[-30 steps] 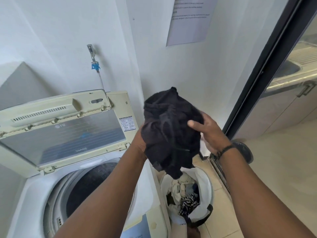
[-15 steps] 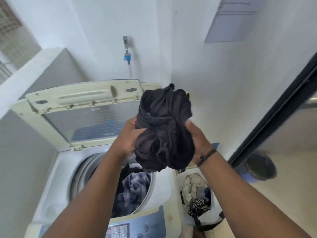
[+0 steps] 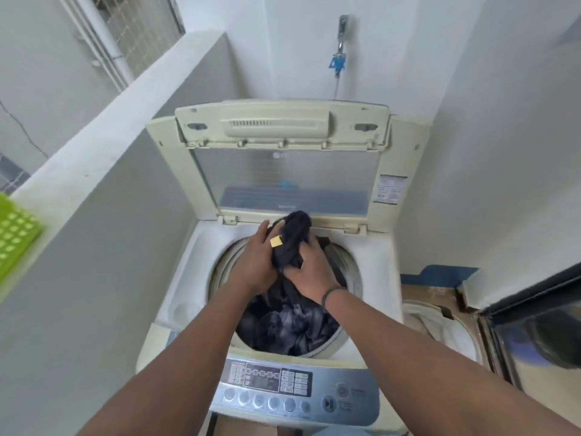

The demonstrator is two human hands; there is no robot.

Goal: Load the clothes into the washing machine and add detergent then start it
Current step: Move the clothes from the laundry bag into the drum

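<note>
A bunched black garment [image 3: 292,243] sits right over the open drum [image 3: 349,265] of the washing machine [image 3: 188,278], left hand [image 3: 257,262] and right hand [image 3: 309,272] both gripping it from either side, dark laundry [image 3: 289,325] below, lid [image 3: 283,171] standing upright behind, laundry basket [image 3: 440,325] at the right.

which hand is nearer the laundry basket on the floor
Right. The right hand grips the dark garment on the side toward the laundry basket; the left hand is farther away.
</note>
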